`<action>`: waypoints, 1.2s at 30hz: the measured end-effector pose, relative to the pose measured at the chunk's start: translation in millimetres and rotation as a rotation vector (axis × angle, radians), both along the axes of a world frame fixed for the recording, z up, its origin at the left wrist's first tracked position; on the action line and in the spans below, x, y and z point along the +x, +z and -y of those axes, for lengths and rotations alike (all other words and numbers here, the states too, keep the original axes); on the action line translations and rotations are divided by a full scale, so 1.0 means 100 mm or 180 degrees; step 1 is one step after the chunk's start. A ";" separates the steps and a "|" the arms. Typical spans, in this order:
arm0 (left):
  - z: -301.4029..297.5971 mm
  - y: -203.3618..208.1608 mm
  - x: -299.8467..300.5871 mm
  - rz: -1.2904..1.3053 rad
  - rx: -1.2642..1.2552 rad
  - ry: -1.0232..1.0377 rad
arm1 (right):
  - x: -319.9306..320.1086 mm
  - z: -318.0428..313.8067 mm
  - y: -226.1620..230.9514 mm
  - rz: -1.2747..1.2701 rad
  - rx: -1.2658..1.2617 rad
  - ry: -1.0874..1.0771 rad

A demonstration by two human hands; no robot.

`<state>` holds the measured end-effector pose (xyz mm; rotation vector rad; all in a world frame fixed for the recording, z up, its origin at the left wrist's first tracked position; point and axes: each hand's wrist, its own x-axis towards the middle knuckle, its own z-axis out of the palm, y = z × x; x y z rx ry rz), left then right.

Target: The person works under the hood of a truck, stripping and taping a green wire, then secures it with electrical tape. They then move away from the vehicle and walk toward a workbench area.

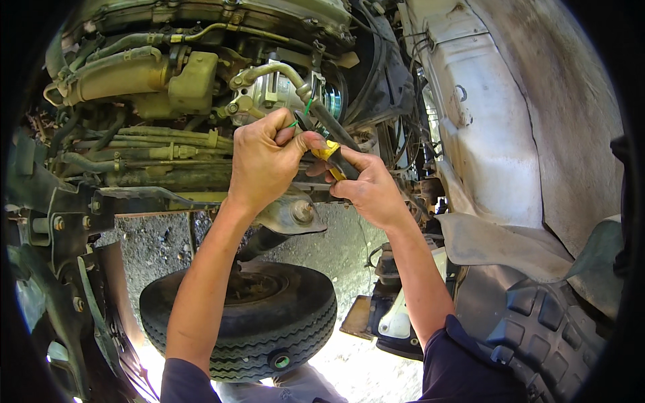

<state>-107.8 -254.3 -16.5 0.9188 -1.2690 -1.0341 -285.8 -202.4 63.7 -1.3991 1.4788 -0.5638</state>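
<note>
Above one tyre [285, 329], left hand [267, 151] and right hand [373, 188] touch one yellow item [326, 150].

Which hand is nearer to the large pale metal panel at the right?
Right. The right hand is left of the pale panel, apart from it; the left hand is farther left.

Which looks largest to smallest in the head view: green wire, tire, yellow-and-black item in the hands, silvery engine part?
1. Tire
2. Silvery engine part, partly covered
3. Yellow-and-black item, partly hidden by fingers
4. Green wire, visible stretch only
</note>
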 end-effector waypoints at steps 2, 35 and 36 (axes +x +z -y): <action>-0.01 0.01 0.00 0.0004 -0.0014 -0.0040 | 0.01 -0.03 -0.01 0.0066 -0.0002 -0.0092; 0.03 0.17 0.28 -0.0397 0.0983 -0.1514 | 0.09 -0.08 0.10 -0.0793 -0.0673 0.0194; 0.03 0.16 0.28 -0.0370 0.0937 -0.1526 | 0.08 -0.08 0.10 -0.0673 -0.0537 0.0142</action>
